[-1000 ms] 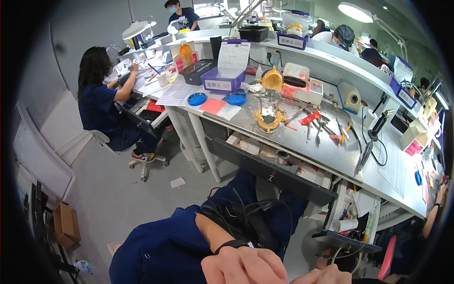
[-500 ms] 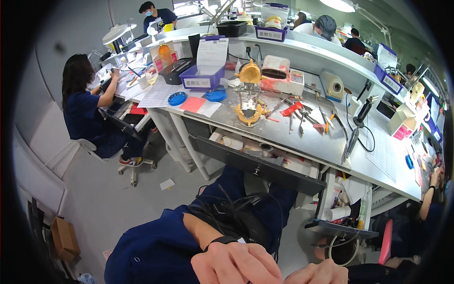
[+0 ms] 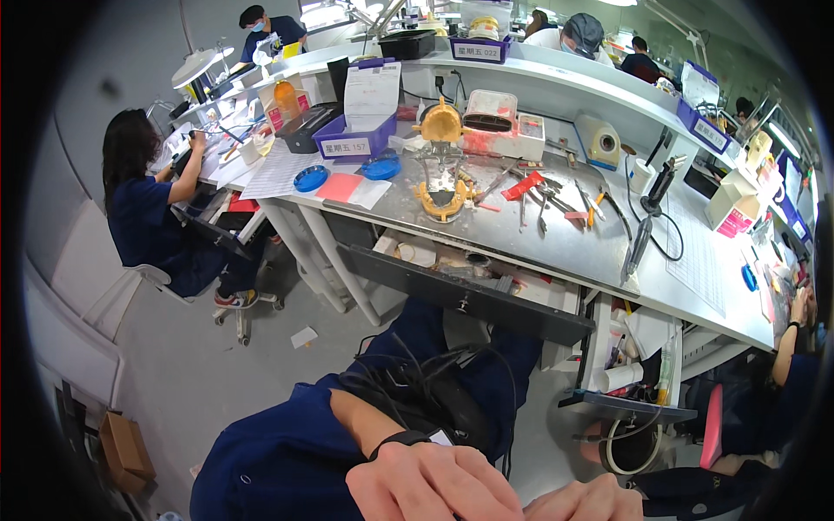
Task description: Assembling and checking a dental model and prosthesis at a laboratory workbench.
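My left hand (image 3: 434,483) is at the lower edge, in front of my body, with a dark band on its wrist. Its fingers are curled, knuckles up. Close beside it on the right, my right hand (image 3: 592,501) is also curled, mostly cut off by the frame edge. Whatever either hand holds is hidden below the fingers. Beyond them, on the bench (image 3: 556,252), an articulator (image 3: 445,163) stands opened, with a yellowish upper dental cast (image 3: 440,122) and a lower dental cast (image 3: 443,203) mounted on it. Neither hand touches these.
An open drawer (image 3: 465,302) juts out below the bench; a second drawer (image 3: 621,404) stands open at the right. Hand tools (image 3: 543,204) lie scattered by a red packet (image 3: 523,186). A purple bin (image 3: 354,143) holds papers. Co-workers sit left, right and behind the bench.
The view has turned slightly to the right, so the bench and its things appear farther left. Both hands keep nearly the same curled pose and place.
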`<state>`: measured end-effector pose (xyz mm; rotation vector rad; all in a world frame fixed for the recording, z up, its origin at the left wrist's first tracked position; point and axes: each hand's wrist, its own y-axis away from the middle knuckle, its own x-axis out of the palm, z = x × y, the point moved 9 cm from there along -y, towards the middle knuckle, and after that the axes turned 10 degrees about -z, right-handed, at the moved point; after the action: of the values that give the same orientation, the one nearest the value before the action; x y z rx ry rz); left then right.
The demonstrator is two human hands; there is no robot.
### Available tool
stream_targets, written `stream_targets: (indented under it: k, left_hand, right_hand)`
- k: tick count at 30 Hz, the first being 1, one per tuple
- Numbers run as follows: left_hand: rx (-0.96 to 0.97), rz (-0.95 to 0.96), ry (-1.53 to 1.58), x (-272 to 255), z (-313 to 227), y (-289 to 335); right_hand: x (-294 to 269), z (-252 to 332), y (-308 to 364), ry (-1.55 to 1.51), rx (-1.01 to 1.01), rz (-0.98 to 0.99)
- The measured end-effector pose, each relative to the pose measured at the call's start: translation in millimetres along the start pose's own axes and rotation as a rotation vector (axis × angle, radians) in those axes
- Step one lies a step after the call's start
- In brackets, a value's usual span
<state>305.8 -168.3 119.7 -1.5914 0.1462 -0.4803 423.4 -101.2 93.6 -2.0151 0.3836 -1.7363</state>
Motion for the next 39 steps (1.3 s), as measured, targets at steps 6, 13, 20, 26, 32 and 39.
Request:
stream_targets:
  k: [6,13,20,26,32,39]
  left_hand:
    - [-0.103,-0.106,-0.077,0.4,-0.4,-4.0]
    - [-0.101,-0.222,-0.167,-3.0,-8.2,-8.7]
    - [-0.037,-0.128,-0.184,-4.3,-13.2,-20.9]
    - [-0.011,-0.304,-0.211,0.6,-15.3,-21.9]
    - [-0.117,-0.211,-0.171,1.8,-7.8,-20.4]
    - [-0.325,-0.703,-0.191,-23.6,29.5,32.1]
  right_hand:
    - [3.5,-0.8,0.7,0.118,0.180,0.138]
    - [10.3,-18.3,-2.9,0.071,0.141,0.071]
    - [10.2,-25.8,-10.5,0.026,0.194,0.143]
    - [20.5,-29.9,-15.3,-0.021,0.219,0.195]
    - [-5.4,0.1,0.5,0.022,0.419,0.339]
    - [-33.3,24.4,5.8,0.409,0.086,-0.245]
